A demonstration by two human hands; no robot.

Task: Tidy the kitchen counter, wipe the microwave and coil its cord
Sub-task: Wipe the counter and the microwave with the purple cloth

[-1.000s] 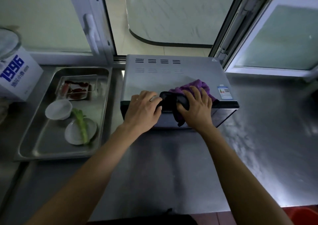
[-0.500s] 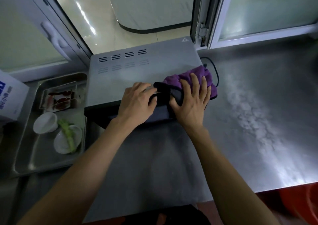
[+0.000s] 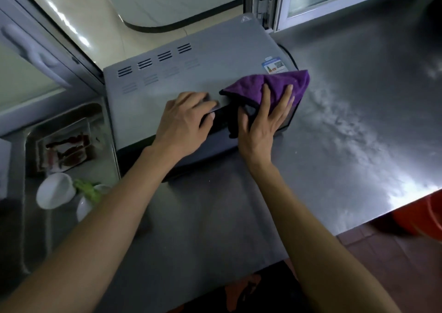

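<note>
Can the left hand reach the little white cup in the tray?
Probably yes. The left hand rests on the microwave, holding nothing, and the white cup sits uncovered in the tray just to its left, nothing between.

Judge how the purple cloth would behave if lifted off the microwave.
The purple cloth is probably floppy: it drapes over the microwave front edge under the right hand. It looks light, plush, and unlikely to slip.
</note>
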